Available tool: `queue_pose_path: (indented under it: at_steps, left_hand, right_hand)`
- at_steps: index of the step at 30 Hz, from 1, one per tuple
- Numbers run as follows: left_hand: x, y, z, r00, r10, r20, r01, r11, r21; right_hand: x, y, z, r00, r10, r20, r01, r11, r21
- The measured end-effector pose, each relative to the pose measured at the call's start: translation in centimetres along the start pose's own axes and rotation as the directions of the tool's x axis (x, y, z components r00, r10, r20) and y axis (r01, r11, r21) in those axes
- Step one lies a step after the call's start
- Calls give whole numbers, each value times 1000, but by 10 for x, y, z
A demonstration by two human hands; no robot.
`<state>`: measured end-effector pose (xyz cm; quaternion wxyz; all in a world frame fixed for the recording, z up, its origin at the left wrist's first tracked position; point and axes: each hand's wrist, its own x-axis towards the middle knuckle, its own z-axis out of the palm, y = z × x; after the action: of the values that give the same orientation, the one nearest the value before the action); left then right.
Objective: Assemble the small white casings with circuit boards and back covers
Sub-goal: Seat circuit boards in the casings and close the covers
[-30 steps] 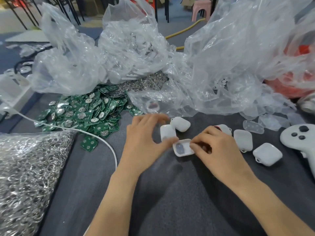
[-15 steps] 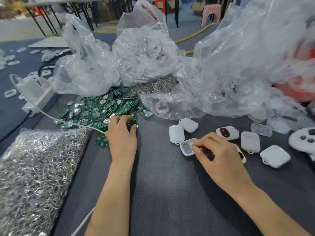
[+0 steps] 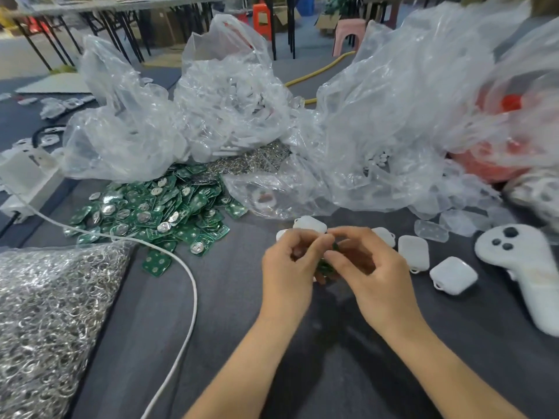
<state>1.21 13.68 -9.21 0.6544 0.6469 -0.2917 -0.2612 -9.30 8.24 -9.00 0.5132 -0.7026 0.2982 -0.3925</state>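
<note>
Head view: just right of the heap of green boards (image 3: 157, 213), works with left hand (image 3: 287, 267) and right hand (image 3: 373, 276) meeting fingertip to fingertip. Pinches one green board (image 3: 325, 266) between the curled fingers of both, probably to turn it the right way round before seating it in a white case. Cannot tell through the blur whether a case is in the grip as well. Further right of the heap, has spare white cases (image 3: 413, 252) laid in a loose row, likely so that each can be taken in turn. Beyond that row, has clear covers (image 3: 431, 231) lying beside a white controller (image 3: 520, 261). Below and left of the heap, stores metal rings in a bag (image 3: 45, 313), with a white cable (image 3: 193, 279) crossing the heap's near edge. Behind the heap, stacks crumpled clear bags (image 3: 227, 101), apparently holding more parts. Under the heap and all else, uses a dark grey cloth (image 3: 242, 343) as the work surface. Far behind the heap, looks like a workshop floor, with a pink stool (image 3: 349, 31) and a yellow hose (image 3: 317, 71).
</note>
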Motion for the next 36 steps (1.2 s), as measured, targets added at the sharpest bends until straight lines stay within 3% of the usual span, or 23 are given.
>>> queue_pose_path:
  at_steps: [5,9,17,30,33,36]
  left_hand:
    - [0,0,1,988,-60,139,92,966,-240]
    - [-1,-1,0,977,-63,202,126,938,-321]
    - [0,0,-3,971,-29,236,125,908,-401]
    - [6,2,-14,984,63,164,-33,983,-180]
    - [9,4,-19,980,103,173,-89,993,-83]
    - [10,5,-22,980,120,157,-121,993,-7]
  right_hand:
    - [5,-2,-7,996,75,-45,-65,977,204]
    - [8,-1,-11,986,151,-64,-122,937,326]
    - [8,-3,-10,988,147,-56,-117,925,361]
    - [7,-5,-11,984,173,46,-177,899,400]
    - [9,-6,-14,973,169,155,-215,904,368]
    - [11,-5,-16,968,177,175,-222,931,289]
